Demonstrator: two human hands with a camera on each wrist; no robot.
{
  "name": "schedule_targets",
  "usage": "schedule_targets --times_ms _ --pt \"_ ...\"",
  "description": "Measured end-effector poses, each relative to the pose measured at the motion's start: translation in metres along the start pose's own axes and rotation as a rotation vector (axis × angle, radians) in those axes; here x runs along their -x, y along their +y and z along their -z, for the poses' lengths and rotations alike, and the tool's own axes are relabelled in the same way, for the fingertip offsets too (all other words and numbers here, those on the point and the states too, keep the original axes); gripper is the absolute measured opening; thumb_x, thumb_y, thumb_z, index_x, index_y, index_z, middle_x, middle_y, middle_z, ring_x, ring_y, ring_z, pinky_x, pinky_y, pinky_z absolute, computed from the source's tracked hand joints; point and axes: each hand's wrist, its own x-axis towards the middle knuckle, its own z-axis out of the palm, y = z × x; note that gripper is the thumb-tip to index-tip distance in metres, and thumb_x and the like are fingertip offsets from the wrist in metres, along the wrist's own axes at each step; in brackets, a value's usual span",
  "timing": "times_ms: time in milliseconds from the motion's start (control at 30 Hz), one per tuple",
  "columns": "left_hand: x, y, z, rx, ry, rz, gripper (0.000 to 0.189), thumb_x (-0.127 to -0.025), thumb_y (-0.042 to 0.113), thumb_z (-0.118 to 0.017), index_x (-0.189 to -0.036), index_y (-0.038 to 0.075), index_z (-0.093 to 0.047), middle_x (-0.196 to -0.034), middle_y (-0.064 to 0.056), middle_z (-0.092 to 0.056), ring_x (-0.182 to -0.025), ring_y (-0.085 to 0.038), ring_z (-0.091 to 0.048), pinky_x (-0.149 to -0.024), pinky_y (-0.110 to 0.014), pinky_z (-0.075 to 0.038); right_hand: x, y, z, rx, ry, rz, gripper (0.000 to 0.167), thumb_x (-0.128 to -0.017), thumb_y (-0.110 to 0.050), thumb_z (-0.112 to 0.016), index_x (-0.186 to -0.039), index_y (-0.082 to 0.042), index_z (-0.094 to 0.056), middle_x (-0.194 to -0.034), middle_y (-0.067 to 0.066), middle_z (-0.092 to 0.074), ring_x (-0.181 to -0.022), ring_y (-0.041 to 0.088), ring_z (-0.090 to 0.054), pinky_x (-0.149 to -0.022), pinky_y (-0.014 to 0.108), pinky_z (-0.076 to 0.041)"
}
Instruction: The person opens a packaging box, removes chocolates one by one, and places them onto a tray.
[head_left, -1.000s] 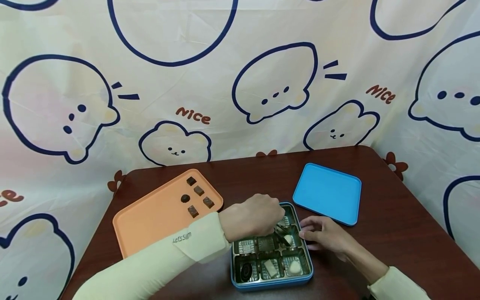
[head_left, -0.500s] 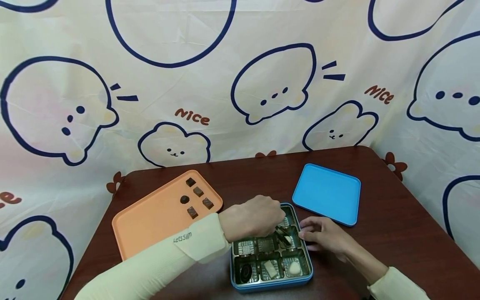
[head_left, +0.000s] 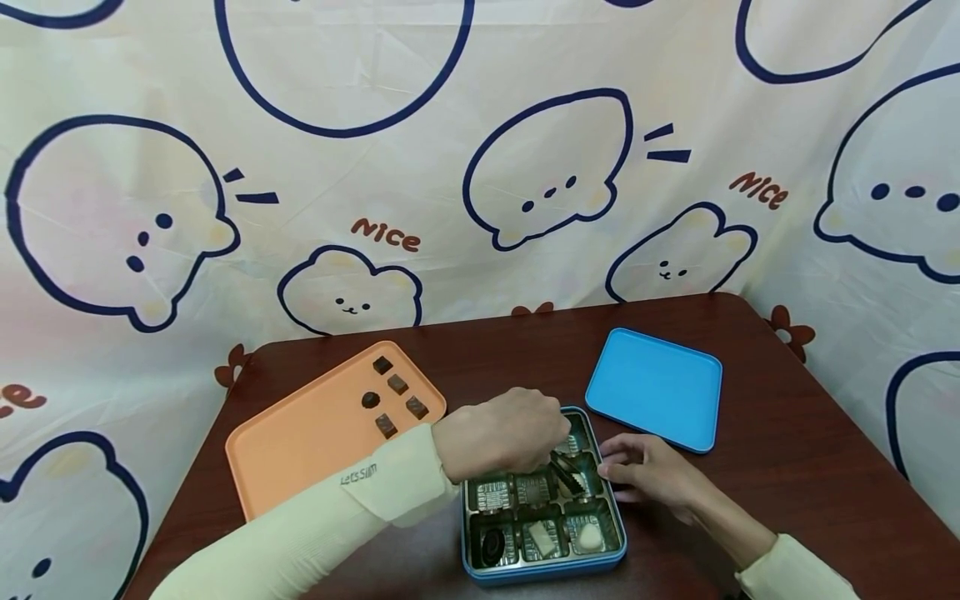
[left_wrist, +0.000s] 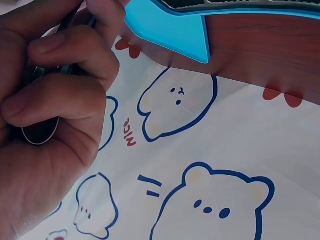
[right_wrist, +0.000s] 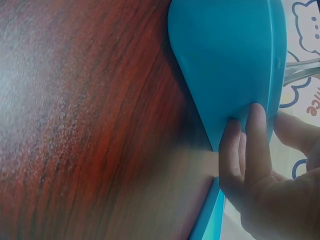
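Note:
My left hand point(head_left: 504, 431) is over the far side of a blue tin point(head_left: 546, 572) with a divided metallic insert. Its fingers curl round the handle of dark tongs point(left_wrist: 41, 131) in the left wrist view. In the head view the tongs' serrated tips point down into a right-hand compartment, over a white piece point(head_left: 581, 483) they partly cover. Front compartments hold a dark round piece point(head_left: 492, 546), a white block point(head_left: 542, 539) and a white round piece point(head_left: 589, 536). My right hand point(right_wrist: 272, 175) touches the tin's right wall with extended fingers, its thumb near the rim.
An orange tray point(head_left: 300, 442) with several brown chocolate-like pieces point(head_left: 397, 383) lies to the left, partly behind the left sleeve. A shallow blue lid or tray point(head_left: 654, 387) lies at the back right of the brown table point(head_left: 795, 467). A printed cloth point(head_left: 555, 50) hangs behind.
The tongs' tips have shifted slightly within the right-hand compartment and cover more of the white piece. Both hands stay almost where they were, and the tin has not moved.

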Motion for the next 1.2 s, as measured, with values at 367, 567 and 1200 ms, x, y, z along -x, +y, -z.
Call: schedule_targets --times_ms 367,567,1200 --pt "0.007 -0.004 0.008 0.0 0.014 -0.012 0.014 -0.098 0.018 -0.063 -0.087 0.018 -0.072 -0.064 0.004 -0.05 -0.054 -0.008 -0.045 -0.048 -0.019 -0.033 0.002 -0.001 0.0 0.006 -0.003 -0.001 0.048 -0.095 -0.014 -0.067 -0.133 0.009 -0.05 -0.112 0.017 -0.061 -0.092 0.02 -0.067 -0.077 0.042 -0.059" --pt "0.007 -0.006 0.011 0.015 0.02 0.002 0.017 -0.098 0.019 -0.064 -0.082 0.018 -0.069 -0.064 0.004 -0.051 -0.055 -0.009 -0.048 -0.049 -0.021 -0.035 0.002 -0.001 0.0 0.005 -0.005 0.002 0.047 -0.095 -0.013 -0.067 -0.133 0.01 -0.05 -0.111 0.017 -0.062 -0.092 0.021 -0.067 -0.078 0.042 -0.059" --pt "0.002 -0.005 0.002 0.108 -0.075 0.056 0.018 -0.095 0.026 -0.069 -0.079 0.017 -0.065 -0.065 0.003 -0.05 -0.05 -0.009 -0.044 -0.048 -0.022 -0.035 0.0 -0.003 -0.003 0.01 0.036 -0.02 0.043 -0.095 -0.009 -0.066 -0.132 0.008 -0.052 -0.11 0.017 -0.062 -0.091 0.02 -0.067 -0.076 0.041 -0.059"
